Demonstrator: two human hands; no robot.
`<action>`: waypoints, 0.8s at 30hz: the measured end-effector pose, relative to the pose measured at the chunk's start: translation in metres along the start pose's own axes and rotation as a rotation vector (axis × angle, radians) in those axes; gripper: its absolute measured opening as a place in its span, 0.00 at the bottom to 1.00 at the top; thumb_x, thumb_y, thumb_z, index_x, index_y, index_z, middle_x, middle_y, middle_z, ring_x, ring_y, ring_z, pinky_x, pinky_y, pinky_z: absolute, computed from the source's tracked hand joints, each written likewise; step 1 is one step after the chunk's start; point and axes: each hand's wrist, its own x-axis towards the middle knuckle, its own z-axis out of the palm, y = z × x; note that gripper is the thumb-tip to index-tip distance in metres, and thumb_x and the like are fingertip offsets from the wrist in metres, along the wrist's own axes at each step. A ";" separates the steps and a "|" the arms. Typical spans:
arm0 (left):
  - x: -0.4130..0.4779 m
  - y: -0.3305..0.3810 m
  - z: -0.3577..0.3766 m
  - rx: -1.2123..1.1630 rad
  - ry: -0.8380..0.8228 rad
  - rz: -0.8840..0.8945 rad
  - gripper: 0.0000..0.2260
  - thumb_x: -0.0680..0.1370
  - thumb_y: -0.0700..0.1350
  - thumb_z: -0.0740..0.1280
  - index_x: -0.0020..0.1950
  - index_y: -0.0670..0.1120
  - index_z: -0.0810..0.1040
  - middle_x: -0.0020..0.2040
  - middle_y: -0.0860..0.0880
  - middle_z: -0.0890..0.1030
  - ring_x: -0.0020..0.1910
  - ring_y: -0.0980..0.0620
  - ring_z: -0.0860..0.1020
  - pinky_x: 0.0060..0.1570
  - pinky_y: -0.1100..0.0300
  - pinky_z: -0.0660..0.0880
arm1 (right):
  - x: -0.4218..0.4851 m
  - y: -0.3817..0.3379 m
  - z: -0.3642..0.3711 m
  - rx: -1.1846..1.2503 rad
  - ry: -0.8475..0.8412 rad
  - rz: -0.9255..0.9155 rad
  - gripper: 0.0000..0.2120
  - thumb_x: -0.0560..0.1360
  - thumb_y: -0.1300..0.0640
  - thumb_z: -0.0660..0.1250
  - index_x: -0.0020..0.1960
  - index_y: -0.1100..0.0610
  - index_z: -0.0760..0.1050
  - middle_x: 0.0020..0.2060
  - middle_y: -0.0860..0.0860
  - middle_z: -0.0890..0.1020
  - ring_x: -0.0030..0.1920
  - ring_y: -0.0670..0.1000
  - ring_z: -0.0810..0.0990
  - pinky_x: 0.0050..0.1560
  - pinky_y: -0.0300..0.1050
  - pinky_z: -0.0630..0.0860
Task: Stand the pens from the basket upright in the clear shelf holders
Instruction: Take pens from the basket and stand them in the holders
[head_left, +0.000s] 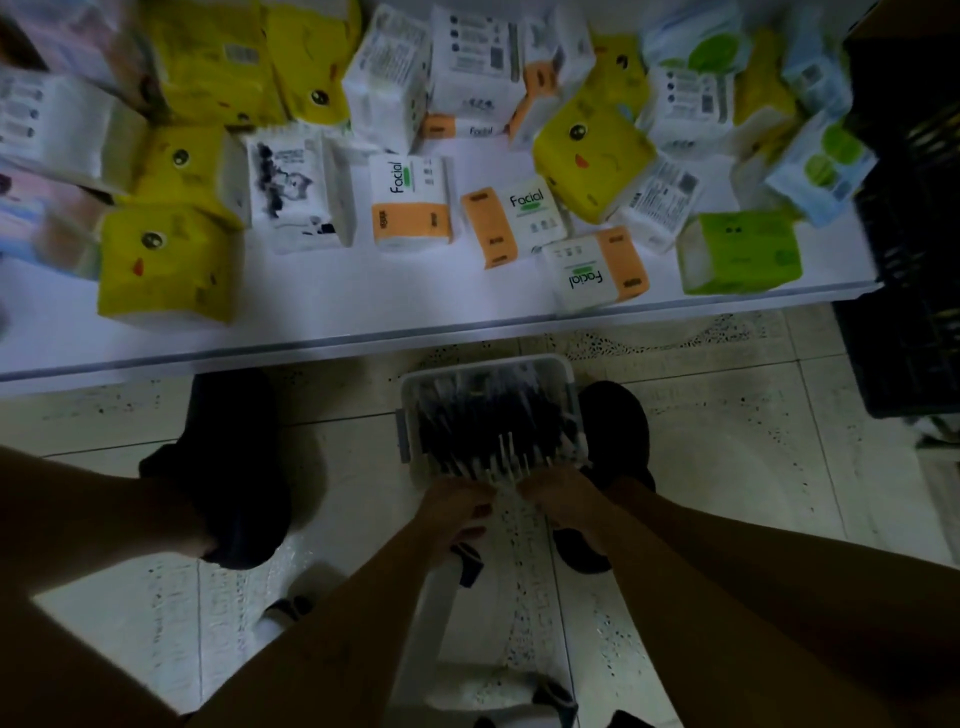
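The left hand (457, 512) and right hand (558, 499) meet at the near rim of the basket (563, 376) on the floor. Their fingers curl round a bunch of pens (506, 457) that fans out just beyond the fingertips. Dimness blurs the exact grip. Farther beyond, tissue packs (410, 202) crowd the bench (311, 322), whose ends are cut off.
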 end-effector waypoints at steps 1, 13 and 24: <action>-0.001 0.001 -0.001 -0.017 -0.003 -0.006 0.11 0.76 0.40 0.70 0.57 0.39 0.79 0.54 0.43 0.81 0.52 0.47 0.79 0.44 0.58 0.76 | -0.002 -0.001 -0.001 0.041 -0.045 0.017 0.10 0.79 0.61 0.64 0.39 0.54 0.73 0.36 0.52 0.74 0.37 0.47 0.72 0.42 0.39 0.73; -0.025 0.015 -0.006 -0.122 -0.024 0.038 0.10 0.78 0.35 0.64 0.59 0.39 0.77 0.48 0.44 0.82 0.46 0.49 0.80 0.47 0.58 0.77 | -0.020 -0.009 0.003 0.207 -0.017 -0.045 0.14 0.78 0.58 0.67 0.60 0.66 0.77 0.45 0.56 0.79 0.36 0.47 0.75 0.34 0.37 0.72; -0.066 0.019 -0.004 0.050 0.111 0.162 0.12 0.73 0.46 0.73 0.47 0.39 0.78 0.39 0.43 0.80 0.40 0.46 0.80 0.43 0.53 0.79 | -0.048 -0.019 -0.008 -0.032 0.377 -0.306 0.17 0.71 0.52 0.74 0.30 0.59 0.75 0.28 0.56 0.76 0.32 0.52 0.76 0.39 0.47 0.77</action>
